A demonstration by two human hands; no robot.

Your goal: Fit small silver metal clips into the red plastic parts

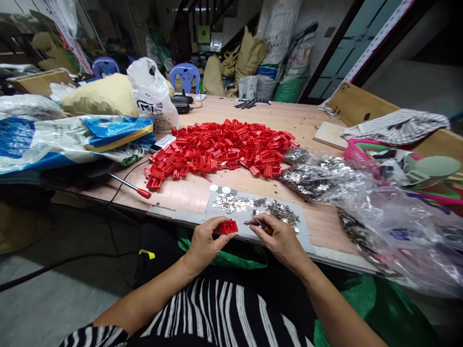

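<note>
Between the thumb and fingers of my left hand point(207, 241) is a red plastic housing point(227, 226), its hollow side showing. My right hand point(280, 238) grips a small tool with a brownish handle point(266, 228) and a thin metal shaft; its exact kind is hard to make out. At the shaft's tip, a small metal piece point(247, 222) shows just right of the housing, apart from it. Beyond both hands, small metal pieces point(233, 203) lie spread on a grey mat point(213, 212). A wide heap of red plastic housings point(224, 149) covers the table behind the mat.
Clear bags of metal parts point(325, 176) and a pink basket point(356, 152) crowd the right side. A red-tipped lever point(142, 193) sticks out at the left table edge. Bulky sacks point(101, 96) and a white plastic bag point(152, 91) stand behind it. Green bags point(238, 258) hang below the edge.
</note>
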